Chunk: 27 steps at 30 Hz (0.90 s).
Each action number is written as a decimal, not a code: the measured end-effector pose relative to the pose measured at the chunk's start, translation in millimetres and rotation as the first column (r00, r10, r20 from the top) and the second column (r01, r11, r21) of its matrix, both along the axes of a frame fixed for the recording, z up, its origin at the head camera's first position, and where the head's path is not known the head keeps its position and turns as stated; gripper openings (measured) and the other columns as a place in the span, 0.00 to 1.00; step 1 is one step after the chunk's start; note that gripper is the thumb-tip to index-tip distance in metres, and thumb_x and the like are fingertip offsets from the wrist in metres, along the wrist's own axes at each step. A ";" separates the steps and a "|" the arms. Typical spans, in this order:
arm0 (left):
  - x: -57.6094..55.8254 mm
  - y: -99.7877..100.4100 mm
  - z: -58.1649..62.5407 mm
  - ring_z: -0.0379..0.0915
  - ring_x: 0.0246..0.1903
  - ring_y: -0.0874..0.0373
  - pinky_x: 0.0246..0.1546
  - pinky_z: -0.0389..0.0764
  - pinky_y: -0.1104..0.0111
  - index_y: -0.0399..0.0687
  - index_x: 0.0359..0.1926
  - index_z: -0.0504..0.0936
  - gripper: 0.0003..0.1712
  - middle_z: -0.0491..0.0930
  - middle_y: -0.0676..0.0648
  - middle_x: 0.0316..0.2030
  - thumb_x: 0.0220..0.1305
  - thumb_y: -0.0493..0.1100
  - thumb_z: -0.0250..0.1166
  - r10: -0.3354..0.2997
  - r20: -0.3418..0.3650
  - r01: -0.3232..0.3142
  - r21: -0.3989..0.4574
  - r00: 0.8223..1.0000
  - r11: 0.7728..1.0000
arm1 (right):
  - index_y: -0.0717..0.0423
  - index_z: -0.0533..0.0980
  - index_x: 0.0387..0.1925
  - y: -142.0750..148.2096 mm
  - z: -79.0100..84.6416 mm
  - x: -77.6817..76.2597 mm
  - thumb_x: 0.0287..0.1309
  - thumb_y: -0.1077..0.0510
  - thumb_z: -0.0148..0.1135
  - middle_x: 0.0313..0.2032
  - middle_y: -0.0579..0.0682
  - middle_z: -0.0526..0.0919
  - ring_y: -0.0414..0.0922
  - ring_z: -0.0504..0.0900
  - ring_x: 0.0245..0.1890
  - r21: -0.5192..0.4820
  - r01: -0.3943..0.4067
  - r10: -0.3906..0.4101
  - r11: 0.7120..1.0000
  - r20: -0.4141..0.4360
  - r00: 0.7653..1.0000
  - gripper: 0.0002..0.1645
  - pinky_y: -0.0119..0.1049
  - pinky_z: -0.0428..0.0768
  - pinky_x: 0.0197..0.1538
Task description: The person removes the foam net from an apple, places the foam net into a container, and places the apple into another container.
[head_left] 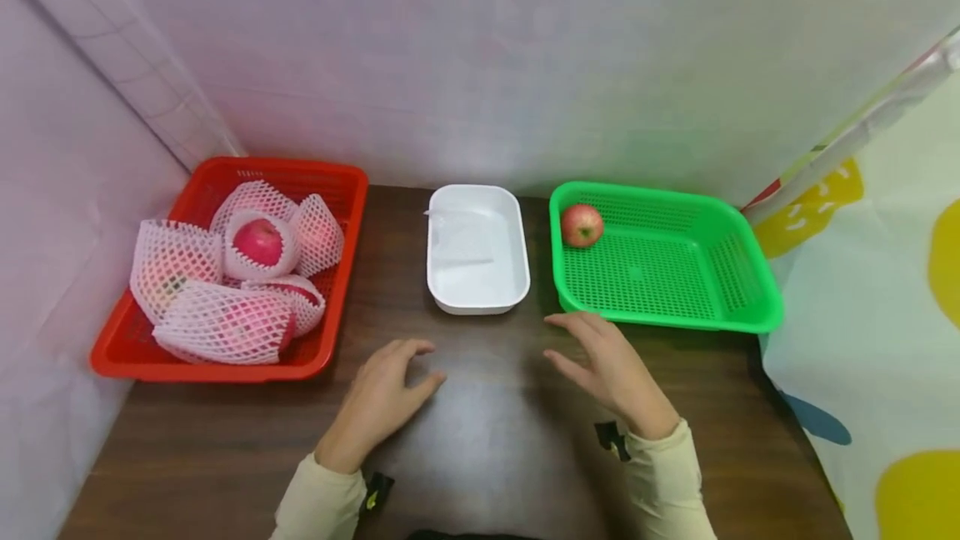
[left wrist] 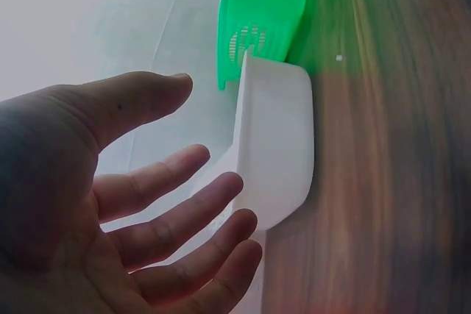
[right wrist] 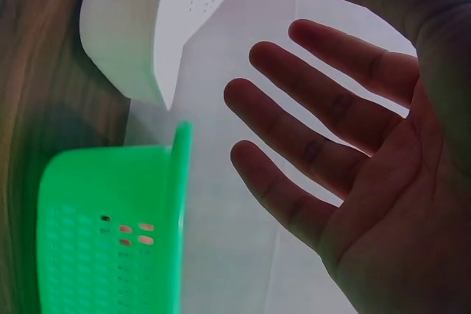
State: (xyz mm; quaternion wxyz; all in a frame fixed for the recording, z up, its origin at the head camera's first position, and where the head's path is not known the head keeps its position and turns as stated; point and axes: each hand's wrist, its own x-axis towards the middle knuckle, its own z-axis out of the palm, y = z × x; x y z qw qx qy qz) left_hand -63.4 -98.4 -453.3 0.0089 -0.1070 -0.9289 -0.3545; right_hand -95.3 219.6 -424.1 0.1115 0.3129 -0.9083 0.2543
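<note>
My left hand (head_left: 386,398) hovers over the table with fingers spread and nothing in them, between the red basket and the white tray. Opposite it, my right hand (head_left: 611,369) holds nothing either, its relaxed fingers just in front of the green basket's near edge. Between and beyond the hands stands a white tray (head_left: 478,300), with a piece of clear film or plastic (head_left: 457,240) in it. One bare apple (head_left: 582,226) lies in the left back corner of the green basket (head_left: 675,319). Both wrist views show the palms bare, fingers apart.
At the left a red basket (head_left: 341,273) holds several fruits in white foam nets (head_left: 225,323), some bulging over its rim. A pale sheet wall (head_left: 510,65) closes off the back. Dark wooden tabletop (head_left: 480,440) runs along the front.
</note>
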 end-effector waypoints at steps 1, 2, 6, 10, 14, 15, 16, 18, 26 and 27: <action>-0.7 -1.4 1.0 0.79 0.49 0.48 0.50 0.77 0.51 0.44 0.51 0.84 0.23 0.83 0.45 0.47 0.56 0.49 0.76 0.003 -0.008 -0.003 -0.003 1.000 1.000 | 0.60 0.78 0.55 -0.3 -1.7 1.6 0.57 0.56 0.73 0.48 0.51 0.83 0.49 0.80 0.50 -0.008 -0.001 0.001 1.000 0.013 1.000 0.26 0.48 0.78 0.53; -1.7 -3.4 2.1 0.79 0.48 0.47 0.49 0.77 0.51 0.44 0.51 0.84 0.23 0.83 0.45 0.47 0.56 0.49 0.76 0.007 -0.017 -0.007 -0.008 1.000 1.000 | 0.59 0.78 0.55 -0.6 -2.9 2.8 0.57 0.55 0.73 0.48 0.50 0.83 0.48 0.80 0.50 -0.013 0.001 0.000 1.000 0.026 1.000 0.26 0.48 0.78 0.53; -6.7 -14.3 10.6 0.79 0.48 0.46 0.49 0.77 0.50 0.45 0.51 0.84 0.23 0.83 0.44 0.47 0.56 0.49 0.76 0.028 -0.040 -0.030 -0.041 0.999 0.999 | 0.58 0.78 0.56 -2.1 -5.1 5.4 0.58 0.54 0.72 0.49 0.48 0.83 0.47 0.80 0.52 -0.031 -0.001 0.002 1.000 0.060 0.998 0.25 0.46 0.77 0.54; -14.7 -27.0 27.4 0.77 0.50 0.43 0.51 0.76 0.48 0.43 0.54 0.82 0.25 0.82 0.41 0.50 0.59 0.49 0.74 0.021 -0.040 -0.025 -0.090 0.999 0.996 | 0.58 0.78 0.56 -2.2 -6.6 8.3 0.58 0.54 0.72 0.50 0.48 0.83 0.47 0.80 0.52 -0.042 0.008 -0.004 0.999 0.075 0.997 0.25 0.47 0.77 0.55; -23.8 -41.5 53.8 0.75 0.52 0.41 0.52 0.75 0.45 0.42 0.56 0.80 0.26 0.80 0.38 0.53 0.60 0.48 0.73 0.004 -0.063 -0.013 -0.145 0.998 0.989 | 0.58 0.78 0.55 -1.9 -9.9 11.7 0.59 0.53 0.72 0.50 0.48 0.83 0.47 0.80 0.52 -0.051 0.014 -0.009 0.999 0.101 0.995 0.25 0.47 0.77 0.55; -26.3 -45.7 61.5 0.75 0.52 0.41 0.52 0.75 0.45 0.42 0.57 0.80 0.27 0.80 0.38 0.53 0.60 0.49 0.73 0.002 -0.075 -0.014 -0.161 0.997 0.987 | 0.58 0.78 0.55 -1.9 -10.6 12.2 0.59 0.53 0.72 0.50 0.48 0.83 0.46 0.80 0.52 -0.056 0.013 -0.007 0.998 0.108 0.994 0.25 0.47 0.77 0.54; -28.6 -49.9 69.5 0.75 0.53 0.40 0.52 0.75 0.44 0.41 0.58 0.79 0.28 0.79 0.37 0.54 0.60 0.49 0.73 0.003 -0.089 -0.019 -0.180 0.996 0.984 | 0.58 0.78 0.55 -1.7 -11.5 12.5 0.59 0.53 0.72 0.49 0.48 0.83 0.46 0.80 0.51 -0.059 0.011 -0.005 0.998 0.111 0.994 0.25 0.46 0.78 0.54; -34.1 -59.6 84.2 0.74 0.53 0.38 0.52 0.75 0.43 0.40 0.58 0.79 0.29 0.79 0.35 0.54 0.59 0.48 0.73 0.004 -0.139 -0.034 -0.215 0.990 0.976 | 0.58 0.79 0.55 -1.4 -13.3 13.4 0.59 0.54 0.72 0.49 0.48 0.83 0.46 0.80 0.51 -0.069 0.009 -0.001 0.998 0.115 0.993 0.25 0.46 0.79 0.52; -67.0 -103.5 130.5 0.63 0.58 0.30 0.57 0.65 0.35 0.36 0.64 0.72 0.38 0.71 0.28 0.59 0.56 0.49 0.74 0.067 -0.156 -0.118 -0.349 0.985 0.930 | 0.59 0.79 0.54 -0.2 -18.8 17.9 0.58 0.55 0.73 0.50 0.47 0.83 0.45 0.80 0.52 -0.114 -0.007 0.023 0.993 0.138 0.990 0.24 0.45 0.78 0.54; -73.1 -108.8 133.8 0.61 0.59 0.28 0.58 0.63 0.34 0.35 0.64 0.71 0.39 0.70 0.27 0.60 0.56 0.49 0.74 0.064 -0.149 -0.116 -0.369 0.987 0.922 | 0.59 0.79 0.54 0.1 -19.8 18.3 0.58 0.55 0.73 0.50 0.47 0.83 0.44 0.80 0.52 -0.116 -0.009 0.026 0.993 0.141 0.990 0.24 0.45 0.78 0.54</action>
